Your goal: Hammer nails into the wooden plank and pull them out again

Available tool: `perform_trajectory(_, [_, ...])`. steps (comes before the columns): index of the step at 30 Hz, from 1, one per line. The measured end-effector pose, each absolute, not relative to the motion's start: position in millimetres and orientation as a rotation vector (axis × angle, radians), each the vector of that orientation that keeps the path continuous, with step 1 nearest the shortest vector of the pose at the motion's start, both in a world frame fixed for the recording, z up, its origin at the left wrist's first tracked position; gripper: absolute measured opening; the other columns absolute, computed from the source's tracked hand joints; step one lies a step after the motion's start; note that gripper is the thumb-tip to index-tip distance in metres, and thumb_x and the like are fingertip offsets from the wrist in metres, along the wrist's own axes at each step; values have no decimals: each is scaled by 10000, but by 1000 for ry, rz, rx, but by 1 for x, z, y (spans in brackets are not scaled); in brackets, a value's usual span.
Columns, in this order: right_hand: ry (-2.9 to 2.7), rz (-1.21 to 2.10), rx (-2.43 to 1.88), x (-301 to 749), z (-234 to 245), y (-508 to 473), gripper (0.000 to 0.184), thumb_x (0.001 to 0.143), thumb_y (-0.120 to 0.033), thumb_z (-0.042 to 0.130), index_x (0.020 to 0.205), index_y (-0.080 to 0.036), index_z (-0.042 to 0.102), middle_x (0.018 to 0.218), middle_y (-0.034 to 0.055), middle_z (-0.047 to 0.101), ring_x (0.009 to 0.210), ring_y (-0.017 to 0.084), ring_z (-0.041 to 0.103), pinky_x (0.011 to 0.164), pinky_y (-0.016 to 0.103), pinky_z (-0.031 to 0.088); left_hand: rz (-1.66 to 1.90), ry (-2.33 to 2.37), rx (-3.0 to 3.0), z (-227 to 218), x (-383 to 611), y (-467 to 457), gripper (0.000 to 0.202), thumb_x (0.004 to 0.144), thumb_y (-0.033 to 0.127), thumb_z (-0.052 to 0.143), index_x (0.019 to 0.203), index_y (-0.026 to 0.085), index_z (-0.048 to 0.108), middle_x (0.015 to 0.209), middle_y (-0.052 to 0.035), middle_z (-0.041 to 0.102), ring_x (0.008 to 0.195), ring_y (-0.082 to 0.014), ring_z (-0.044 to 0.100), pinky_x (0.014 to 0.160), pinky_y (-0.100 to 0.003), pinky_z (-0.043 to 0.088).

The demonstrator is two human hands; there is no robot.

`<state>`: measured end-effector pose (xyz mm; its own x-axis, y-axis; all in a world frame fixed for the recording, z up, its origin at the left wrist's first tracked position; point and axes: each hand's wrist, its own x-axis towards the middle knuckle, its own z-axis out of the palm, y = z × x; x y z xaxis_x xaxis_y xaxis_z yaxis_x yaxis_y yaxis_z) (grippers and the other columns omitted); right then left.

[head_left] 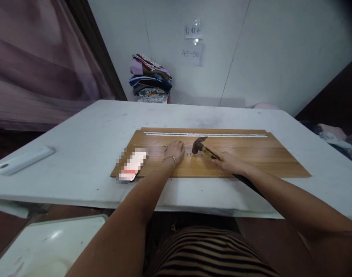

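My right hand is wrapped round the handle of a claw hammer. The hammer's dark rusty head is over the middle of a wooden board, close to a short row of small nail heads; whether it touches them I cannot tell. The black end of the handle runs back under my right forearm. Left of the hammer, my left hand lies palm down on the board, fingers stretched forward, with a bracelet at the wrist. A few loose nails lie beside it.
Two white measuring strips run along the board's far edge. A phone rests on its left end. On the white table, a white plastic object lies far left. Folded clothes are stacked by the wall; a white stool stands below left.
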<state>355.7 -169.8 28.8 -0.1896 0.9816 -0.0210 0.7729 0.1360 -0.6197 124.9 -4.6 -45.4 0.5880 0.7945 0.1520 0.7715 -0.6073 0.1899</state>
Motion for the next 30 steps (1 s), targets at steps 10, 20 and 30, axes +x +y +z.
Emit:
perform_trajectory(10, [-2039,716,-1673,355,37,-171,749,954,-240,522,1685,-300,367,1489,85,660,1132,283,728,1003,476,574,357,1316,2700,-45,124,-4,230,983,192,494,1036,199,718,1178,-124,733,1151,-264,645,1044,-399,490])
perform_trajectory(20, [-2036,727,-1681,358,25,-168,756,945,-224,540,1679,-295,374,1515,97,639,1291,305,676,1050,477,546,363,1327,2702,-43,125,-5,256,990,204,473,1046,204,722,1193,-127,735,1159,-270,643,1055,-416,491])
perform_trajectory(30, [-2030,724,-1650,355,31,-170,733,951,-240,524,1671,-288,397,1502,86,651,1264,308,680,1016,470,568,356,1323,2703,-48,126,-3,263,997,196,468,1076,186,719,1235,-137,722,1206,-266,625,1090,-401,472])
